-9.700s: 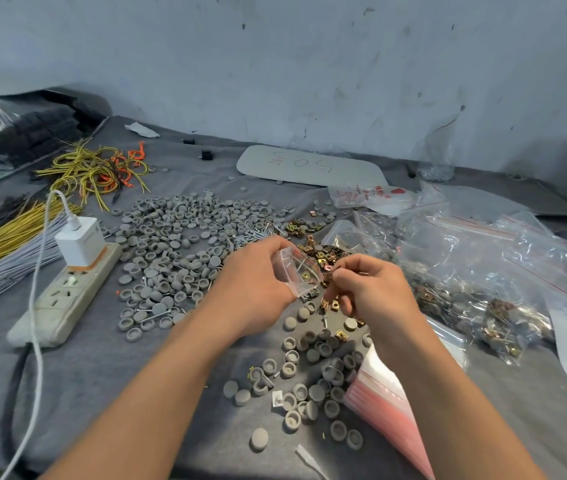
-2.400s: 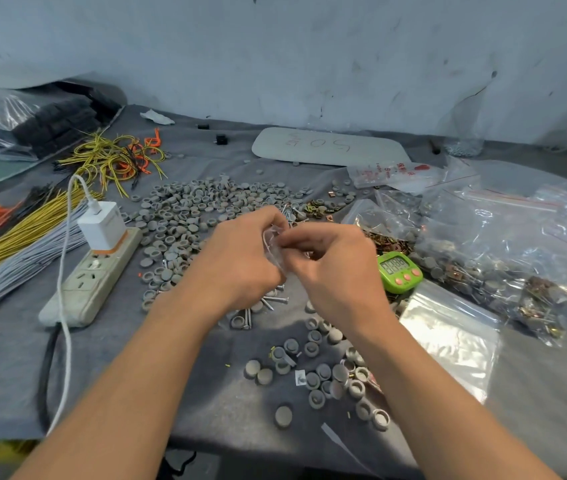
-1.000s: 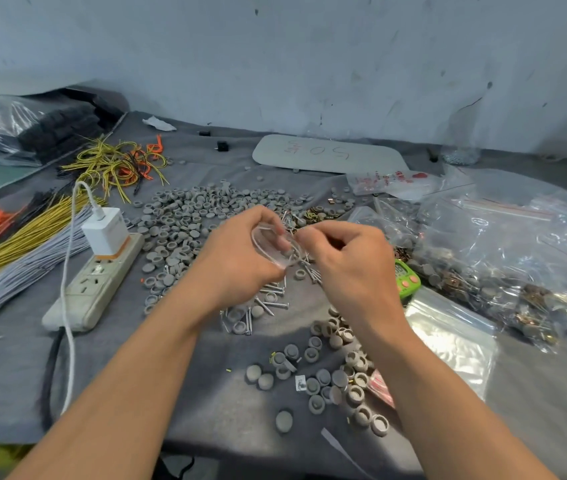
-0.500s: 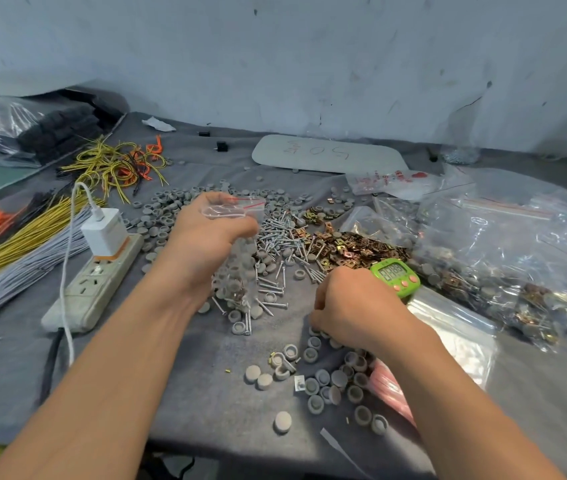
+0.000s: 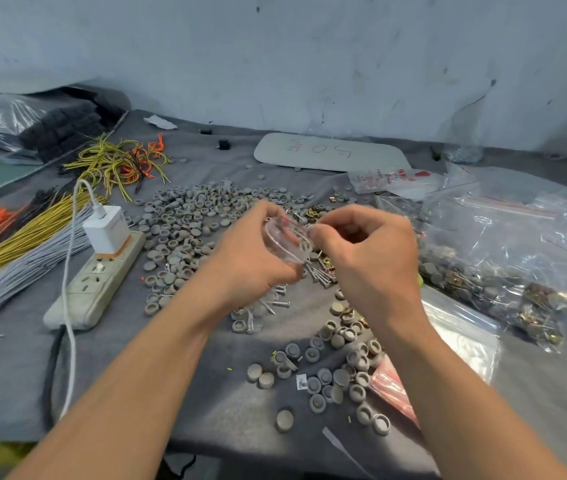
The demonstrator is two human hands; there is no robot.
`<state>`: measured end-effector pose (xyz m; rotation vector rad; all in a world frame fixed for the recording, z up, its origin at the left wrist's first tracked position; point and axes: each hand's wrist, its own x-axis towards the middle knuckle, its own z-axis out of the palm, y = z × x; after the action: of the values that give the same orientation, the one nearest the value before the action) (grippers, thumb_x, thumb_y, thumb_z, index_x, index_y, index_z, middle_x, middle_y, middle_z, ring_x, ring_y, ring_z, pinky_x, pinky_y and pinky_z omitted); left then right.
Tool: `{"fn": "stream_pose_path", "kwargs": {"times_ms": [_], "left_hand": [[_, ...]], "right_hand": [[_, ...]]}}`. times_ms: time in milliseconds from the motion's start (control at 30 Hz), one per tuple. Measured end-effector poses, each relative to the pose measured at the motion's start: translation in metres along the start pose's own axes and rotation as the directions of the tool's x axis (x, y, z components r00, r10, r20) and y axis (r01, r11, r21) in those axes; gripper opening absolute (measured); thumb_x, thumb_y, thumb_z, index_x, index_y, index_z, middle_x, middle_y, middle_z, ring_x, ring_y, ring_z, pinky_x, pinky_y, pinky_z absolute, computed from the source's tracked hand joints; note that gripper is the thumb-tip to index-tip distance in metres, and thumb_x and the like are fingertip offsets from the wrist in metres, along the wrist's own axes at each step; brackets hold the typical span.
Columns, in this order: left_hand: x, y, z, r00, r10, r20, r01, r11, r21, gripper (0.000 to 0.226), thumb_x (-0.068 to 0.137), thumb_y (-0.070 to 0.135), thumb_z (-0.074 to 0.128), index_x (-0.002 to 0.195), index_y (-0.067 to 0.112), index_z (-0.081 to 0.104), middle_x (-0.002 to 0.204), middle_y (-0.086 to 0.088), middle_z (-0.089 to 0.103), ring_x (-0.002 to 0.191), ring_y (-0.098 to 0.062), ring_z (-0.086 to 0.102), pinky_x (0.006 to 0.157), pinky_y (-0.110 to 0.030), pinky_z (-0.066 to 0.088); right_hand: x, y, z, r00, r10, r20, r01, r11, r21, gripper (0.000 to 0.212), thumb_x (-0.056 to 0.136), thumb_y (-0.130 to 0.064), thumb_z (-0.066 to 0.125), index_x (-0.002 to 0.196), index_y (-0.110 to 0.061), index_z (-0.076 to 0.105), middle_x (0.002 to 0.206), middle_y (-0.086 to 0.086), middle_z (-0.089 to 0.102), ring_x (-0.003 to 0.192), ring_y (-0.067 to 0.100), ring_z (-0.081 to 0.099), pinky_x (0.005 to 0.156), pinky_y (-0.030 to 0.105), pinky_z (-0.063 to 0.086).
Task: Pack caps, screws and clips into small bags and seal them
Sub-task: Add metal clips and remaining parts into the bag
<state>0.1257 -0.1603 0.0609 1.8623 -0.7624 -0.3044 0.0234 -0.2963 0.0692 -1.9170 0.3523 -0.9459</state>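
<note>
My left hand [image 5: 250, 261] grips a small clear bag [image 5: 287, 242] and holds its mouth open above the table. My right hand [image 5: 368, 258] is level with it, fingers curled, thumb and forefinger pinching at the bag's rim; whatever lies inside its fist is hidden. A wide spread of grey caps [image 5: 192, 216] lies behind my left hand, and a smaller group of caps [image 5: 337, 372] lies near the front edge. Silver screws [image 5: 320, 275] lie under my hands. Brass clips [image 5: 316, 213] show just beyond the bag.
A power strip [image 5: 102, 278] with a white charger [image 5: 107, 230] lies at the left, beside bundles of wire [image 5: 15, 244]. Large filled bags [image 5: 517, 258] crowd the right. Empty small bags [image 5: 458, 337] lie at my right forearm. A white board [image 5: 330, 152] lies by the wall.
Half a second ago my left hand held the bag out to the left and my right hand was down on the near caps. Both have come together at the bag's mouth.
</note>
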Motion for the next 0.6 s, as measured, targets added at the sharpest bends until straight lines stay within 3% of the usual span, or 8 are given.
{"fn": "stream_pose_path", "kwargs": {"times_ms": [100, 200, 233, 300, 367, 400, 467, 600], "left_hand": [[0.0, 0.005, 0.006, 0.998, 0.043, 0.047, -0.05, 0.988, 0.144, 0.057, 0.054, 0.018, 0.081, 0.099, 0.04, 0.052, 0.086, 0.005, 0.073, 0.068, -0.008, 0.065, 0.061, -0.039, 0.057], [-0.001, 0.004, 0.005, 0.997, 0.05, 0.063, -0.058, 0.991, 0.123, 0.061, 0.056, 0.014, 0.085, 0.1, 0.041, 0.053, 0.091, 0.008, 0.074, 0.064, -0.002, 0.064, 0.055, -0.03, 0.053], [-0.001, 0.002, 0.003, 0.996, 0.035, 0.079, -0.041, 0.997, 0.068, 0.065, 0.056, 0.011, 0.087, 0.104, 0.041, 0.054, 0.096, 0.009, 0.074, 0.067, 0.0, 0.065, 0.055, -0.023, 0.05], [-0.003, 0.004, -0.005, 0.984, 0.002, 0.18, 0.009, 0.998, -0.057, 0.085, 0.054, 0.012, 0.088, 0.126, 0.043, 0.053, 0.116, 0.015, 0.07, 0.094, 0.003, 0.068, 0.068, -0.014, 0.052], [-0.004, 0.007, -0.017, 0.956, 0.012, 0.292, 0.06, 0.969, -0.239, 0.107, 0.053, 0.013, 0.09, 0.146, 0.041, 0.045, 0.138, 0.017, 0.061, 0.125, 0.005, 0.057, 0.09, -0.011, 0.051], [-0.003, 0.01, -0.023, 0.957, 0.013, 0.289, 0.095, 0.93, -0.356, 0.108, 0.055, 0.013, 0.091, 0.15, 0.037, 0.043, 0.143, 0.014, 0.06, 0.13, 0.002, 0.055, 0.099, -0.015, 0.049], [0.0, 0.012, -0.036, 0.979, -0.06, 0.197, 0.157, 0.834, -0.528, 0.091, 0.062, 0.019, 0.086, 0.145, 0.027, 0.051, 0.138, 0.009, 0.065, 0.128, -0.004, 0.06, 0.11, -0.028, 0.043], [0.003, 0.003, -0.046, 0.942, -0.314, -0.117, 0.247, 0.886, -0.393, 0.031, 0.093, 0.002, 0.06, 0.114, 0.021, 0.071, 0.105, 0.006, 0.079, 0.106, -0.011, 0.072, 0.106, -0.035, 0.047]], "right_hand": [[-0.008, 0.005, 0.008, 0.983, 0.013, 0.181, 0.018, 0.985, -0.172, 0.009, 0.087, -0.022, 0.081, 0.089, -0.03, 0.084, 0.065, -0.02, 0.069, 0.062, -0.004, 0.063, 0.051, 0.008, 0.041], [-0.006, 0.009, 0.01, 0.968, 0.11, 0.227, -0.077, 0.986, -0.149, 0.015, 0.096, -0.029, 0.071, 0.09, -0.033, 0.084, 0.056, -0.022, 0.064, 0.049, -0.003, 0.056, 0.045, 0.01, 0.036], [-0.004, 0.009, 0.008, 0.97, 0.141, 0.198, -0.122, 0.987, -0.103, 0.019, 0.097, -0.037, 0.067, 0.086, -0.034, 0.083, 0.059, -0.023, 0.064, 0.051, -0.004, 0.055, 0.05, 0.013, 0.04], [0.002, 0.012, 0.003, 0.948, 0.233, 0.216, -0.234, 0.972, -0.023, 0.033, 0.091, -0.061, 0.062, 0.094, -0.035, 0.082, 0.097, -0.024, 0.073, 0.09, -0.008, 0.065, 0.081, 0.03, 0.054], [0.003, 0.011, -0.004, 0.858, 0.333, 0.39, -0.345, 0.938, -0.042, 0.066, 0.074, -0.085, 0.062, 0.112, -0.034, 0.078, 0.133, -0.016, 0.067, 0.122, 0.006, 0.061, 0.103, 0.047, 0.052], [0.002, 0.011, -0.007, 0.797, 0.383, 0.467, -0.393, 0.916, -0.08, 0.076, 0.065, -0.09, 0.064, 0.116, -0.034, 0.075, 0.131, -0.017, 0.067, 0.121, 0.007, 0.063, 0.104, 0.047, 0.052], [-0.001, 0.012, -0.01, 0.722, 0.438, 0.536, -0.417, 0.893, -0.17, 0.061, 0.063, -0.078, 0.075, 0.107, -0.036, 0.073, 0.107, -0.019, 0.076, 0.102, 0.01, 0.073, 0.091, 0.036, 0.058], [0.002, 0.018, -0.005, 0.821, 0.449, 0.354, -0.389, 0.892, -0.23, 0.008, 0.087, -0.022, 0.082, 0.08, -0.02, 0.082, 0.078, 0.0, 0.079, 0.073, 0.019, 0.074, 0.076, 0.045, 0.064]]}}
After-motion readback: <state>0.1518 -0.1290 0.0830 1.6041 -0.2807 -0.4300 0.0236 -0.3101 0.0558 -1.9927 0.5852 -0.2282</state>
